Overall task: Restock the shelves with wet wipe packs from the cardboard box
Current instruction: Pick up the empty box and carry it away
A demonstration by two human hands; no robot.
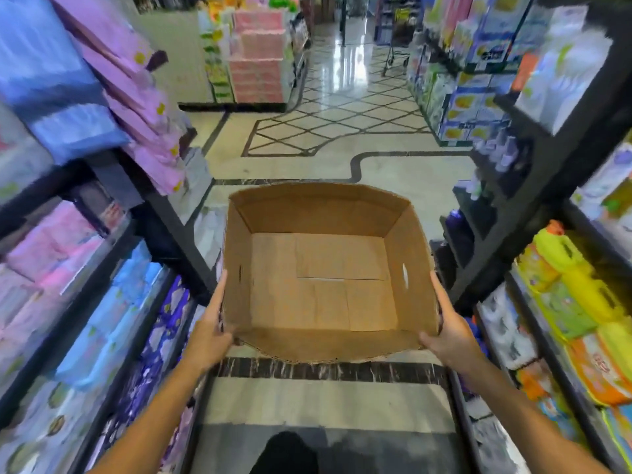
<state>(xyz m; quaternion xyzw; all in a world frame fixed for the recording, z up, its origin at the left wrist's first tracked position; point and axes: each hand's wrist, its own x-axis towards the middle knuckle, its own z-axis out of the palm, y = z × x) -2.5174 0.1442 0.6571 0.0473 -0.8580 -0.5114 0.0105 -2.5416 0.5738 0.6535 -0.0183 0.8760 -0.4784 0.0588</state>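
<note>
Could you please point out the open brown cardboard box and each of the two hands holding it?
Open brown cardboard box (321, 278): head view, on its bare inside floor.
Left hand (208, 331): head view, on its back, at the box's left wall.
Right hand (451, 331): head view, on its back, at the right wall.

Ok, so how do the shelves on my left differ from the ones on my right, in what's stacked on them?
The left shelves hold soft packs in pink, blue and purple, while the right shelves also carry yellow bottles with an orange cap. The left shelves' packs are one soft flat kind; the right shelves mix bottles, orange packs and white packs. Both are dark-framed and stocked, flanking the empty cardboard box held between the left hand and right hand.
</note>
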